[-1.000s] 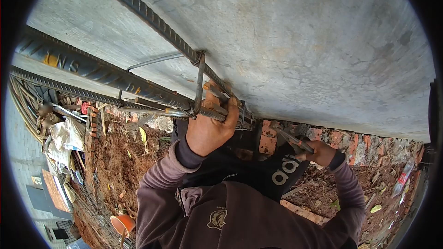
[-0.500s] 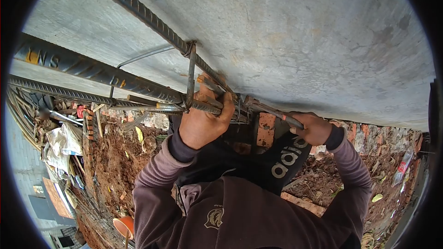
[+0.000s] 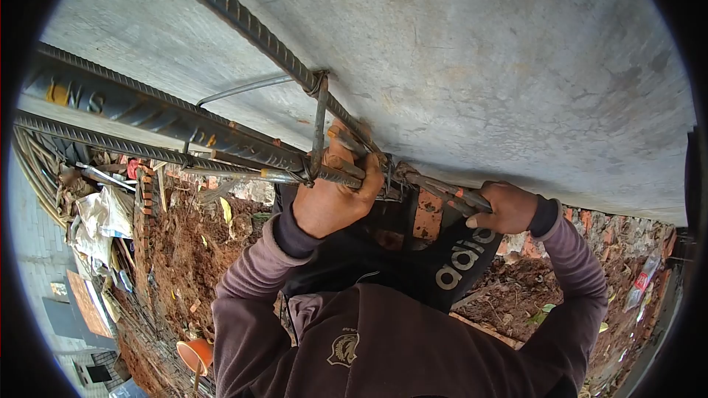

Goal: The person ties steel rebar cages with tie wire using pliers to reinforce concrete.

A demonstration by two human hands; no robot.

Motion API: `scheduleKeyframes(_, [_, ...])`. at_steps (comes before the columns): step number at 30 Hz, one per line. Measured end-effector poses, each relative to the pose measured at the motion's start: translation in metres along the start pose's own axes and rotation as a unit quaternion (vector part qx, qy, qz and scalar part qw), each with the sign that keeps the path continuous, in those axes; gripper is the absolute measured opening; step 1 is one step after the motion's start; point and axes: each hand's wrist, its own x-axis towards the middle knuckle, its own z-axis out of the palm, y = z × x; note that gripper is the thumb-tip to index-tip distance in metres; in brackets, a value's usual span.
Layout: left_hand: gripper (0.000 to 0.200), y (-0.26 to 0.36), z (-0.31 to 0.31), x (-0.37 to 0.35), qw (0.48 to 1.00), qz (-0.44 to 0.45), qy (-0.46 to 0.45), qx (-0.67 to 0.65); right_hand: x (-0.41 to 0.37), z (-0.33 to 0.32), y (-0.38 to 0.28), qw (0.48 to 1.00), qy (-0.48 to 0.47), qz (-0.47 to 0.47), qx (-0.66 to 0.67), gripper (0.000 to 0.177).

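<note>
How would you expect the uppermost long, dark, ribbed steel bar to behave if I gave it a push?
The bar is probably stiff, since it shows no sag. Its thick metal look suggests real weight. It seems unlikely to roll freely: twisted dark wire ties it to a thin grey steel hoop, and its raised ribs should resist slipping.

We note sweatshirt point(image 3: 428, 346), dark brown, soft-looking cloth. Record shield-shaped emblem point(image 3: 344, 348) on front, pale outline, figure inside; marks above it too small for us to read. Left sleeve point(image 3: 247, 280) and right sleeve point(image 3: 571, 273) show lighter mauve-brown toward wrists. We find left cuff point(image 3: 293, 236) and right cuff point(image 3: 544, 216) near-black, close-fitting. Trousers point(image 3: 405, 273) black, large pale lettering point(image 3: 464, 259) on one leg, "adi" legible to us. Left hand point(image 3: 339, 195) and right hand point(image 3: 507, 208) bare.
</note>
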Motion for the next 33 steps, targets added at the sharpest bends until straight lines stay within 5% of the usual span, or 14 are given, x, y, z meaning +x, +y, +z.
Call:
scheduleKeyframes(2, [0.018,0.001,0.001,-0.001,0.995,-0.075,-0.012,-0.065,0.005,-0.005,0.005,0.985,-0.094,0.029,0.142,0.046])
scheduleKeyframes(4, [0.025,0.002,0.000,-0.002,0.987,-0.124,-0.033,-0.093,0.010,0.004,0.019,0.908,-0.196,-0.019,0.370,0.041])
scheduleKeyframes(8, [0.016,0.001,-0.005,0.004,0.992,0.089,-0.022,0.082,0.022,0.059,0.019,0.679,-0.275,-0.080,0.677,0.034])
scheduleKeyframes(10, [0.017,-0.004,-0.008,0.007,0.963,0.199,-0.027,0.180,0.014,0.079,-0.004,0.662,-0.234,-0.084,0.707,0.031])
scheduleKeyframes(12, [0.020,0.000,-0.003,0.003,0.997,0.062,-0.030,0.044,0.012,0.097,-0.023,0.652,-0.187,-0.086,0.730,0.028])
scheduleKeyframes(16, [0.023,0.003,0.007,-0.003,0.984,-0.130,-0.015,-0.123,0.019,0.131,-0.053,0.649,-0.097,-0.102,0.748,0.025])
scheduleKeyframes(19, [0.029,0.003,0.013,-0.002,0.980,-0.109,0.035,-0.160,0.022,0.145,-0.073,0.648,-0.037,-0.102,0.754,0.023])
scheduleKeyframes(28, [0.024,0.008,0.006,0.001,0.982,-0.117,-0.017,-0.148,0.043,0.170,-0.113,0.652,0.076,-0.100,0.748,0.021])
scheduleKeyframes(33, [0.025,0.007,0.016,0.003,0.977,-0.093,0.049,-0.184,0.050,0.178,-0.122,0.639,0.099,-0.099,0.756,0.020])
